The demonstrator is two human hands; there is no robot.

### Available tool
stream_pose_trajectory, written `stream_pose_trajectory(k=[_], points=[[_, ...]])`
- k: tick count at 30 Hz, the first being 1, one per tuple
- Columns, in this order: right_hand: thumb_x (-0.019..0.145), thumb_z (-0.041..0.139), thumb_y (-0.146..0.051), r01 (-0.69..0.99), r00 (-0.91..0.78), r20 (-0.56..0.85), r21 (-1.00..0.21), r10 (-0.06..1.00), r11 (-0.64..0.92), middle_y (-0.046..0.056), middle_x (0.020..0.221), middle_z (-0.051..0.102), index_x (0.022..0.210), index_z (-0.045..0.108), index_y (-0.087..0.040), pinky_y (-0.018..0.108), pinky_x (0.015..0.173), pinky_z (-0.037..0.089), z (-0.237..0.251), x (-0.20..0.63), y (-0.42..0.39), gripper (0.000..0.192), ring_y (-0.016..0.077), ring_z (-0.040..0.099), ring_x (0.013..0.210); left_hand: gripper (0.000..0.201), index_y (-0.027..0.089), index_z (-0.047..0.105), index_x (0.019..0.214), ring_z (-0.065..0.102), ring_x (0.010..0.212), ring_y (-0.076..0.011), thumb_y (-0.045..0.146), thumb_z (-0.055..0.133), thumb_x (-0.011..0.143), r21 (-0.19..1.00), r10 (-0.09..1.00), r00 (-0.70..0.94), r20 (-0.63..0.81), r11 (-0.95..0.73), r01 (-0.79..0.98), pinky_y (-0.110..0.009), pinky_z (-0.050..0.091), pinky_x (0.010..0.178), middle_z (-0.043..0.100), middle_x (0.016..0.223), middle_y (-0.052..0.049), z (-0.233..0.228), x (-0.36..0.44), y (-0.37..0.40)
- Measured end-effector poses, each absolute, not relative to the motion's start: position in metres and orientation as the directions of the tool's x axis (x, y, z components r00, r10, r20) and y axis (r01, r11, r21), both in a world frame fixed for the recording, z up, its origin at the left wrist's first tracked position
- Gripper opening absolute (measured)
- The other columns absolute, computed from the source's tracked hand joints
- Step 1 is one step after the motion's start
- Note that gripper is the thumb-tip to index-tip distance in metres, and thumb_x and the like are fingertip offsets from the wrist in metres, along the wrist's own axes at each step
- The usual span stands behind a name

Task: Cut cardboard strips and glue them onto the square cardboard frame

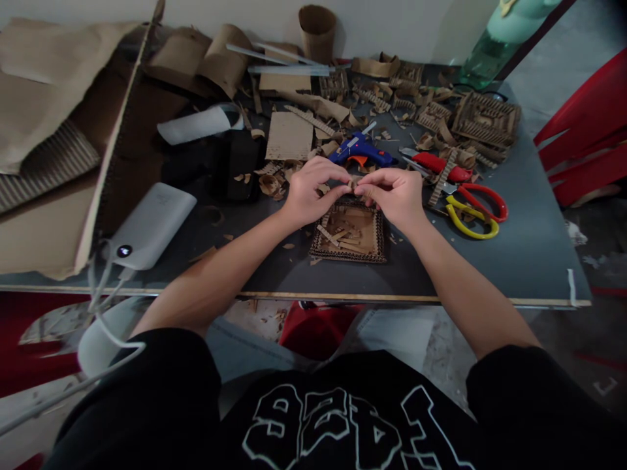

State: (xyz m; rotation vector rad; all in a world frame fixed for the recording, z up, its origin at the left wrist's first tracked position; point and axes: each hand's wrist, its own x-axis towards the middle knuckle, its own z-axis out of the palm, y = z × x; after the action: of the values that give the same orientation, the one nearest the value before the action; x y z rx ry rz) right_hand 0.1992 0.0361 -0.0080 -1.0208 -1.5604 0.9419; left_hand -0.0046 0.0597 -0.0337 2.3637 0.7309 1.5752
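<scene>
My left hand (pixel 309 190) and my right hand (pixel 394 194) meet fingertip to fingertip above the dark table (pixel 529 248), pinching one small cardboard strip (pixel 353 186) between them. Directly beneath the hands lies a square cardboard tray (pixel 350 234) with corrugated edging and several loose strips inside. A blue glue gun (pixel 361 151) rests just beyond the fingers, on its side.
Red-handled scissors (pixel 482 197) and yellow-handled scissors (pixel 471 223) lie right of the hands. A white power bank (pixel 149 227) with a cable sits at the left. Cardboard sheets (pixel 49 130), rolls, glue sticks and woven cardboard pieces (pixel 484 117) crowd the far side. A red chair (pixel 588 143) stands at right.
</scene>
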Motion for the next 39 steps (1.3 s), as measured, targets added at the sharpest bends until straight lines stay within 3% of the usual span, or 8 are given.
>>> stream_pose_trajectory(k=[4, 9, 20, 27, 30, 36, 39], points=[[0.059, 0.093, -0.059, 0.115, -0.124, 0.315, -0.937, 0.941, 0.329, -0.002, 0.063, 0.074, 0.072, 0.081, -0.022, 0.024, 0.046, 0.049, -0.008, 0.198, 0.036, 0.041, 0.0084, 0.058, 0.044, 0.017, 0.023, 0.073, 0.094, 0.076, 0.093, -0.0171, 0.040, 0.072, 0.093, 0.442, 0.521, 0.313, 0.794, -0.848, 0.292, -0.036, 0.059, 0.087, 0.081, 0.095, -0.003, -0.033, -0.006, 0.060], [0.051, 0.098, -0.055, 0.109, -0.092, 0.305, -0.943, 0.948, 0.314, -0.004, 0.055, 0.069, 0.064, 0.076, -0.022, 0.021, 0.043, 0.046, -0.004, 0.197, 0.034, 0.041, 0.0084, 0.058, 0.044, 0.016, 0.023, 0.073, 0.093, 0.076, 0.092, -0.0163, 0.039, 0.072, 0.093, 0.439, 0.517, 0.301, 0.801, -0.850, 0.291, -0.036, 0.058, 0.087, 0.081, 0.094, -0.002, -0.034, -0.005, 0.060], [0.085, 0.076, -0.057, 0.154, -0.146, 0.394, -0.897, 0.908, 0.414, -0.003, 0.070, 0.076, 0.092, 0.084, -0.023, 0.022, 0.049, 0.048, -0.016, 0.200, 0.038, 0.035, 0.0068, 0.061, 0.045, 0.019, 0.023, 0.072, 0.094, 0.075, 0.093, -0.0153, 0.042, 0.071, 0.094, 0.452, 0.526, 0.297, 0.797, -0.846, 0.283, -0.035, 0.057, 0.089, 0.081, 0.094, -0.002, -0.035, -0.004, 0.060], [0.055, 0.092, -0.065, 0.151, -0.096, 0.313, -0.934, 0.945, 0.324, -0.003, 0.061, 0.070, 0.067, 0.073, -0.023, 0.025, 0.047, 0.051, -0.005, 0.197, 0.034, 0.049, 0.0102, 0.060, 0.048, 0.026, 0.023, 0.073, 0.091, 0.075, 0.092, -0.0164, 0.048, 0.068, 0.095, 0.469, 0.558, 0.305, 0.772, -0.824, 0.319, -0.036, 0.057, 0.088, 0.081, 0.093, -0.004, -0.033, -0.005, 0.060], [0.050, 0.094, -0.064, 0.137, -0.069, 0.300, -0.942, 0.951, 0.307, -0.004, 0.057, 0.067, 0.063, 0.068, -0.023, 0.024, 0.046, 0.049, -0.003, 0.197, 0.033, 0.051, 0.0098, 0.059, 0.046, 0.034, 0.022, 0.073, 0.090, 0.074, 0.092, -0.0172, 0.054, 0.064, 0.095, 0.494, 0.600, 0.317, 0.735, -0.793, 0.355, -0.038, 0.057, 0.088, 0.081, 0.093, -0.005, -0.032, -0.005, 0.059], [0.084, 0.075, -0.062, 0.129, -0.125, 0.358, -0.919, 0.925, 0.373, -0.001, 0.073, 0.077, 0.086, 0.080, -0.023, 0.023, 0.042, 0.047, -0.013, 0.201, 0.037, 0.039, 0.0087, 0.063, 0.046, 0.035, 0.022, 0.074, 0.090, 0.074, 0.092, -0.0180, 0.056, 0.064, 0.095, 0.502, 0.609, 0.314, 0.728, -0.786, 0.361, -0.038, 0.056, 0.088, 0.081, 0.092, -0.005, -0.032, -0.005, 0.058], [0.085, 0.074, -0.062, 0.131, -0.133, 0.369, -0.914, 0.920, 0.385, -0.001, 0.075, 0.077, 0.087, 0.079, -0.023, 0.023, 0.043, 0.048, -0.012, 0.200, 0.037, 0.040, 0.0091, 0.064, 0.047, 0.032, 0.023, 0.074, 0.091, 0.075, 0.092, -0.0178, 0.053, 0.065, 0.095, 0.488, 0.595, 0.314, 0.740, -0.796, 0.358, -0.038, 0.057, 0.089, 0.081, 0.093, -0.004, -0.032, -0.005, 0.058]])
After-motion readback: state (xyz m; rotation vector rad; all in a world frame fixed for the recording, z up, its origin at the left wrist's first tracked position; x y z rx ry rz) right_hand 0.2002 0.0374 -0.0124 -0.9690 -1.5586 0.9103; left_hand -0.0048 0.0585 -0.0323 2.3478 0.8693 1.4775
